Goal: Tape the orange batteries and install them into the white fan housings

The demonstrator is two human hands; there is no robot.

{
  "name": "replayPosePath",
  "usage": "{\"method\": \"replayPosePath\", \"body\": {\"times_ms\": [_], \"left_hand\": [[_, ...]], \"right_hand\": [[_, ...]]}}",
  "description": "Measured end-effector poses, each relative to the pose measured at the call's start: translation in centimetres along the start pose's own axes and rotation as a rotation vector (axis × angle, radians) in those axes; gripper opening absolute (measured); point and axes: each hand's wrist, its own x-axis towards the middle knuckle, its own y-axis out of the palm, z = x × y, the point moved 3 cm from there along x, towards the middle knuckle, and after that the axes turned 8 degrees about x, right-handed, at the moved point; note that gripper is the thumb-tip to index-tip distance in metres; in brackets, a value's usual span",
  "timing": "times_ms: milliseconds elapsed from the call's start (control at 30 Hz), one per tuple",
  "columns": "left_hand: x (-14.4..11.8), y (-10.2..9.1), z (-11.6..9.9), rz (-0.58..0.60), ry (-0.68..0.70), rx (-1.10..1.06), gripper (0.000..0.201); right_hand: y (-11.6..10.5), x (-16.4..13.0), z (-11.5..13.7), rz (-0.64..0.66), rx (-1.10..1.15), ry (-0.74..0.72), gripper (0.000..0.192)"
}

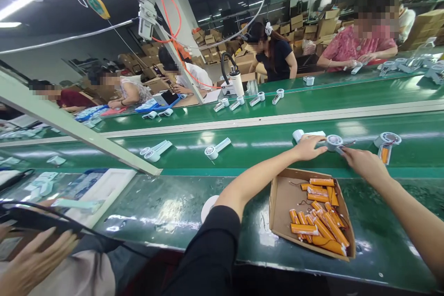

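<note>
While both my arms reach out over the green belt (243, 141), my left hand (310, 147) and my right hand (360, 163) meet on one small fan (335, 142), a white round head with a handle part running toward my right fingers. The left is closed around the head from its near side; the right pinches the handle end. The fan sits just above the belt, past the far edge of the box (279, 203).

I judge the fan light and stiff, a thin plastic shell, smooth enough to slip, so the rim of the head and the handle are the sound places to hold. Thin wires seem to trail from it and would not bear pulling.

The box lies open on the near table, touching neither hand, with orange cells (321, 224) heaped in its right half, each with fine leads. Another fan (386, 141) with an orange cell in its handle lies on the belt to the right.

No brand, label or writing is legible anywhere on these things.
</note>
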Motion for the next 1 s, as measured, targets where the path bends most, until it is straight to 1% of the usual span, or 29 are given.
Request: {"method": "replayPosePath", "body": {"times_ms": [67,133,200,267,300,333,400,433,467,533,600,667,733,800,867,933,1000], "left_hand": [[-4.6,-2.2,3.1,-0.043,-0.067,0.018,0.047],[-10.3,-4.8,7.4,-0.077,-0.184,0.069,0.043],[-16.4,-7.1,12.2,-0.13,-0.343,0.154,0.043],[-22.4,-8.7,16.5,-0.157,-0.504,0.242,0.045],[-25.0,-9.0,18.3,-0.148,-0.569,0.277,0.045],[-27.1,-9.0,19.7,-0.134,-0.615,0.305,0.041],[-30.1,-8.5,21.6,-0.101,-0.654,0.347,0.03],[-31.0,-8.2,22.1,-0.091,-0.654,0.363,0.029],[-31.5,-7.9,22.3,-0.088,-0.648,0.377,0.032],[-32.2,-7.6,22.1,-0.098,-0.633,0.402,0.04],[-33.3,-7.6,21.5,-0.117,-0.621,0.421,0.044],[-35.6,-7.6,20.8,-0.137,-0.623,0.436,0.042],[-39.1,-7.3,20.3,-0.164,-0.653,0.467,0.037],[-43.0,-6.6,20.1,-0.2,-0.704,0.505,0.032],[-46.5,-5.7,20.1,-0.223,-0.751,0.521,0.028],[-48.7,-4.8,19.9,-0.23,-0.787,0.51,0.027],[-49.6,-4.2,19.1,-0.252,-0.833,0.53,0.03]], "right_hand": [[-0.6,0.1,-1.1,0.015,-0.047,0.053,0.05],[-1.3,0.1,-1.5,0.049,-0.073,0.068,0.044],[-2.4,0.2,-0.9,0.013,-0.096,0.064,0.042],[-3.4,1.0,1.0,-0.068,-0.106,0.036,0.051],[-3.6,1.8,2.4,-0.088,-0.091,0.001,0.054],[-3.6,2.9,4.1,-0.089,-0.064,-0.048,0.056],[-2.5,5.9,7.7,0.0,-0.005,-0.122,0.057],[-1.6,7.6,9.4,0.058,0.009,-0.132,0.058],[-0.7,9.2,10.9,0.108,0.009,-0.123,0.06],[1.3,11.8,13.0,0.187,-0.013,-0.078,0.066],[2.6,13.2,13.9,0.233,-0.04,-0.028,0.069],[3.2,13.4,13.9,0.274,-0.062,0.019,0.069],[3.0,13.1,13.4,0.302,-0.077,0.044,0.069],[2.4,12.7,13.2,0.315,-0.083,0.042,0.073],[1.6,12.5,13.7,0.315,-0.07,0.017,0.073],[0.9,12.3,15.3,0.289,-0.034,-0.029,0.069],[0.5,11.7,18.1,0.245,0.012,-0.089,0.066]]}}
